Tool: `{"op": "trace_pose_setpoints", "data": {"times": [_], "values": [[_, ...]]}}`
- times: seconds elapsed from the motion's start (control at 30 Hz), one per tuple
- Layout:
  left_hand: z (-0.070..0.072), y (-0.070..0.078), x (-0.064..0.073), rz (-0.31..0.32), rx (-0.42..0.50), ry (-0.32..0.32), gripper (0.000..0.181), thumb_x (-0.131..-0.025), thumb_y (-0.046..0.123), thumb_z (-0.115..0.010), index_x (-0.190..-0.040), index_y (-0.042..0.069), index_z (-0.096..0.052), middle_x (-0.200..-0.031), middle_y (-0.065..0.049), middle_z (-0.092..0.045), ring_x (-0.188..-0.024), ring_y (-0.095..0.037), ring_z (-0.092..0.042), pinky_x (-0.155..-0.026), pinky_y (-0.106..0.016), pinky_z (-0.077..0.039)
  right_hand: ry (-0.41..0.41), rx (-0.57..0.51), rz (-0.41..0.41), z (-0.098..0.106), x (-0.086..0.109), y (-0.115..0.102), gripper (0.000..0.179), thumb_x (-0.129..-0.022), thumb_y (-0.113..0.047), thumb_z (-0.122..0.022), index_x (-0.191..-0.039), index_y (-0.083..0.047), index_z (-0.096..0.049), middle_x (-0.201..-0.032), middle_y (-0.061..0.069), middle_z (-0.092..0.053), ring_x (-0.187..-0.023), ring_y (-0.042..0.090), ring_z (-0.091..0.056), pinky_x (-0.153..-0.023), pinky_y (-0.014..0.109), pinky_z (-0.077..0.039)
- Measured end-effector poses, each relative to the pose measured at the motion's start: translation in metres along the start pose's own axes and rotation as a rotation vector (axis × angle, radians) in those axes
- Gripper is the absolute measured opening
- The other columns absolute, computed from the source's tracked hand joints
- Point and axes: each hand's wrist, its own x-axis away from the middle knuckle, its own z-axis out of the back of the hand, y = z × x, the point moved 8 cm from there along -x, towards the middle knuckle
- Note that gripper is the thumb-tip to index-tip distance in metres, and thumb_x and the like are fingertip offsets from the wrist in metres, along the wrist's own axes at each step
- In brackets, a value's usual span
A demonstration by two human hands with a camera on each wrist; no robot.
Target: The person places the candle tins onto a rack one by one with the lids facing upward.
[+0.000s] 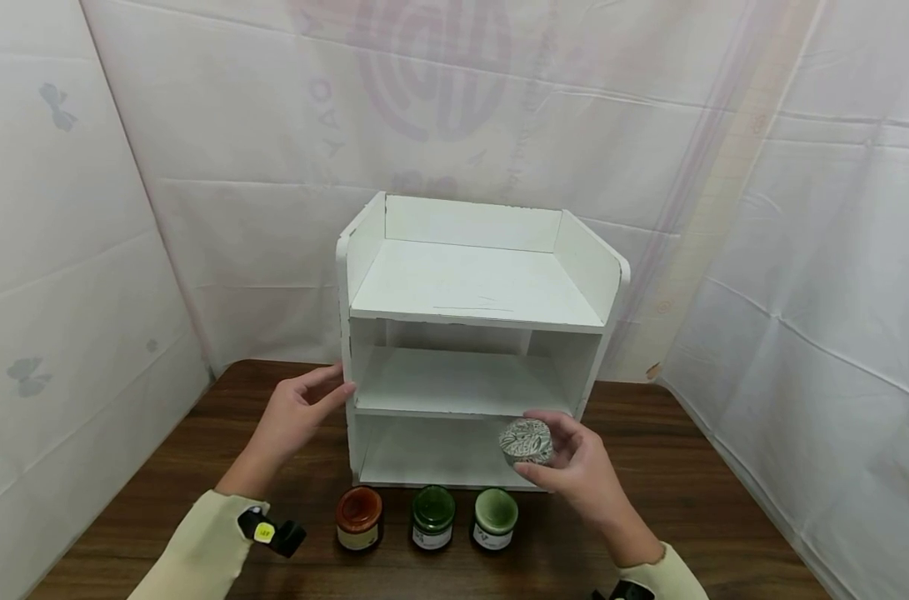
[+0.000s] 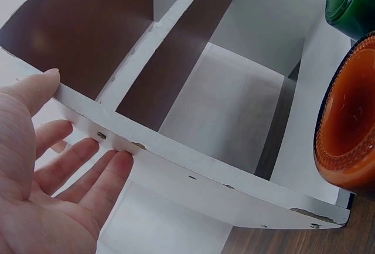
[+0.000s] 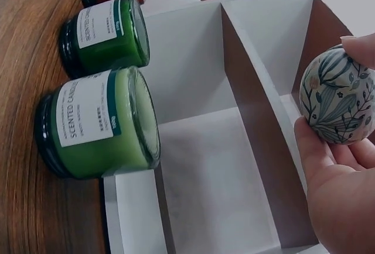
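Note:
My right hand [image 1: 585, 471] holds a small round tin [image 1: 526, 442] between thumb and fingers, in front of the white shelf unit's lower openings. Leaf and flower drawings cover the tin [image 3: 337, 96] in the right wrist view. On the other side, my left hand [image 1: 292, 412] touches the left side panel of the shelf unit [image 1: 476, 279]. Its thumb [image 2: 44, 87] lies at the panel's front edge in the left wrist view, while the other fingers, fairly straight, spread along the outer face.
In front of the unit, an orange candle jar [image 1: 359, 517], a dark green candle jar [image 1: 433, 517] and a light green candle jar [image 1: 495, 518] stand in a row on the dark wooden table [image 1: 694, 467]. Pale hanging sheets [image 1: 259, 167] enclose the table's back and sides.

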Motion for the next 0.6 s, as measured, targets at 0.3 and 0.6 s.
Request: {"op": "trace_pose_setpoints", "data": {"times": [0.3,0.6], "values": [[0.0002,0.0006,0.0004,0.002,0.014,0.004,0.062,-0.099,0.042,-0.068,-0.148,0.006,-0.055,-0.143,-0.017,-0.062,-0.124,-0.032,-0.063,-0.086,-0.014,-0.051,-0.006,-0.095,-0.031,-0.0036,0.0001,0.0,0.07,-0.081,0.012,-0.077,-0.139,0.023,-0.039,-0.125,0.005,-0.061,-0.109,0.012,-0.066,-0.086,0.025,-0.059],[-0.001,-0.0012,0.0003,0.013,0.033,-0.004,0.06,-0.099,0.043,-0.068,-0.147,0.009,-0.056,-0.142,-0.014,-0.064,-0.114,-0.008,-0.063,-0.086,-0.014,-0.051,-0.017,-0.127,-0.073,-0.0064,0.0009,0.0018,0.072,-0.081,0.011,-0.077,-0.141,0.022,-0.038,-0.124,0.005,-0.063,-0.109,0.012,-0.066,-0.089,0.023,-0.058]]}}
